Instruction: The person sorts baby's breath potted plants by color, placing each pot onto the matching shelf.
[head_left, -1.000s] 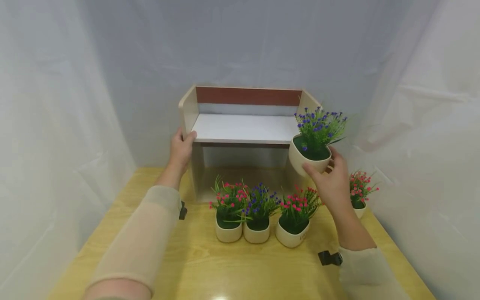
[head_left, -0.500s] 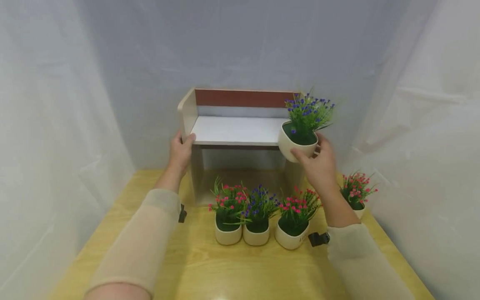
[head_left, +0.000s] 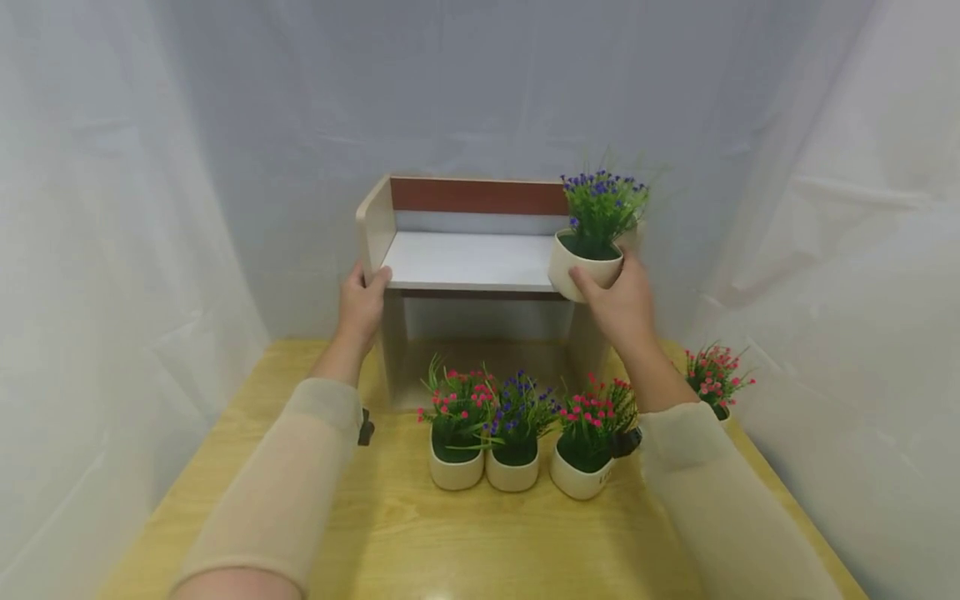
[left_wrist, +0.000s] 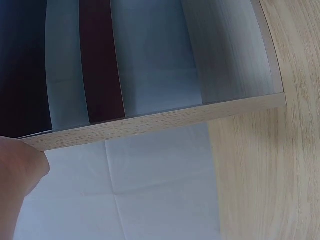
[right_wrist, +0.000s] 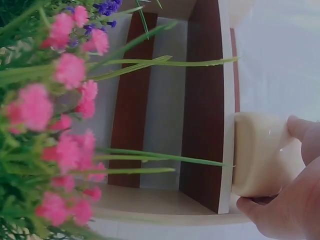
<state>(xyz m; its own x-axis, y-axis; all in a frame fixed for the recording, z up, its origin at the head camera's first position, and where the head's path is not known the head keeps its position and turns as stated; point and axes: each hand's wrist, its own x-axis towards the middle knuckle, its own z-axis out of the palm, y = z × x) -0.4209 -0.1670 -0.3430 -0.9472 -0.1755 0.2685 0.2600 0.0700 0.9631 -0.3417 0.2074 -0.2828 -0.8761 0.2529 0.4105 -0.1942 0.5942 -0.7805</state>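
My right hand (head_left: 626, 304) grips a cream pot of purple flowers (head_left: 587, 262) at the right end of the shelf unit's white upper board (head_left: 468, 258). In the right wrist view the pot (right_wrist: 260, 154) sits right at the board's front edge; whether its base rests fully on it I cannot tell. My left hand (head_left: 362, 307) holds the unit's left side panel (head_left: 377, 221), thumb on the front edge at board height. The left wrist view shows that hand (left_wrist: 20, 170) at the panel's edge.
In front of the unit stand a pink-flowered pot (head_left: 456, 467), a purple-flowered pot (head_left: 513, 471) and another pink-flowered pot (head_left: 581, 475). One more pink-flowered pot (head_left: 718, 379) is at the table's right edge, partly behind my forearm. Pale sheeting (head_left: 480, 92) hangs around the wooden table (head_left: 480, 542).
My right hand has carried the purple-flowered pot left and away from me, from beside the unit's right side onto the upper board's right end. My left hand keeps its hold on the side panel.
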